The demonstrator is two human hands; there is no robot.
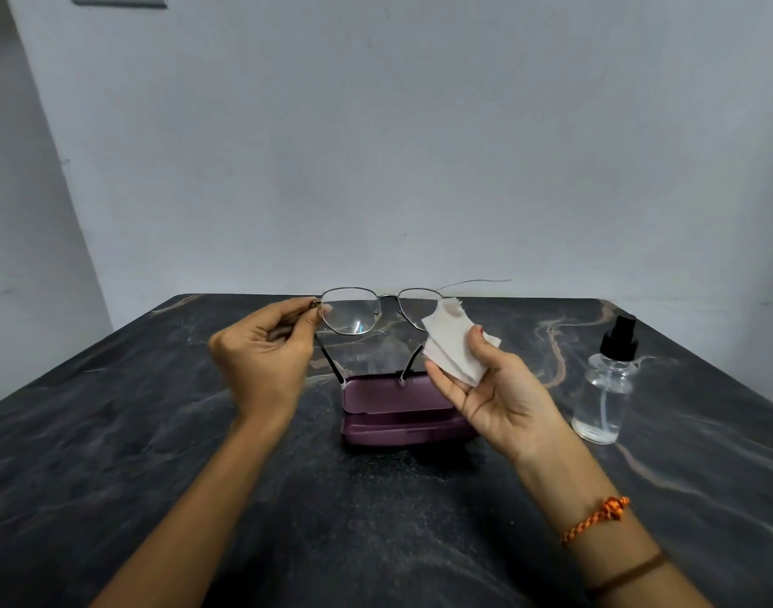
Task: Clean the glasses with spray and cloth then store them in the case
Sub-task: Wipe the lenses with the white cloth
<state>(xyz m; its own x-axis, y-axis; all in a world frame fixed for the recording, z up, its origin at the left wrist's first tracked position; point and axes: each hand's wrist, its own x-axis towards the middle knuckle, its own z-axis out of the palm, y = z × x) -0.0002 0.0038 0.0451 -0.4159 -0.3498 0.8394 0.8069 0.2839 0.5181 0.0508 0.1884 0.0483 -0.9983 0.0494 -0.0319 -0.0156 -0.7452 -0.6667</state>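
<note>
Thin metal-framed glasses (352, 312) hang in the air above the table, temples unfolded toward me. My left hand (264, 348) pinches the frame at its left hinge. My right hand (490, 388) grips a folded white cloth (450, 344) between thumb and fingers, and the cloth covers part of the right lens. A purple glasses case (398, 414) lies open on the table below the glasses, partly hidden by my right hand. A clear spray bottle (606, 388) with a black nozzle stands upright to the right, untouched.
The dark marbled table (156, 432) reaches back to a plain grey wall (376, 147). Its far edge runs just behind the glasses. A thin thread trails from the cloth toward the upper right.
</note>
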